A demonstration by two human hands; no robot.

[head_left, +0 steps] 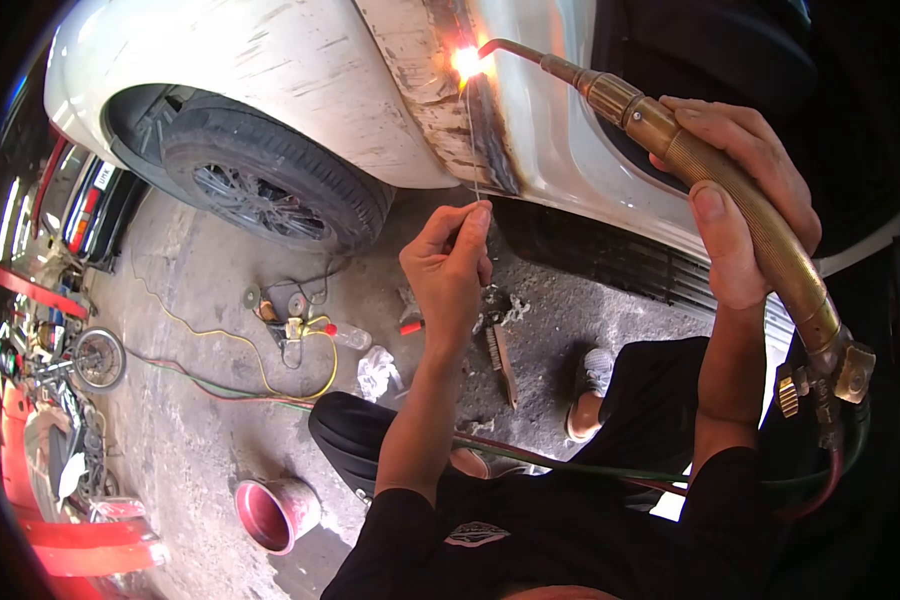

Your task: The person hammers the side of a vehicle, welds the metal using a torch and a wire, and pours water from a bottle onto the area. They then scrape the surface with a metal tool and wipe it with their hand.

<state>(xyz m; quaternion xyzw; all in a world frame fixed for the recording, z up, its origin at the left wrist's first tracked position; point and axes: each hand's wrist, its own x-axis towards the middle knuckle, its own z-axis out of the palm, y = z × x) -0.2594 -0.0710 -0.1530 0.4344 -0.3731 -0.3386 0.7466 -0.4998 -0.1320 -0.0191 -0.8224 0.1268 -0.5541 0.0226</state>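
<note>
My right hand is wrapped round a brass welding torch, whose thin bent tip points left at the car body. A bright orange-white glow burns at the tip, on a scorched, bare-metal strip of the white car. Below the glow, my left hand pinches a thin welding rod between thumb and fingers. The rod runs upward from the fingertips to the glowing spot. Dark burn marks lie along the seam beside the rod.
A car wheel stands left of my left hand. On the concrete floor lie a wire brush, a plastic bottle, a power tool and hoses. A red bucket stands lower left; a motorcycle wheel is farther left.
</note>
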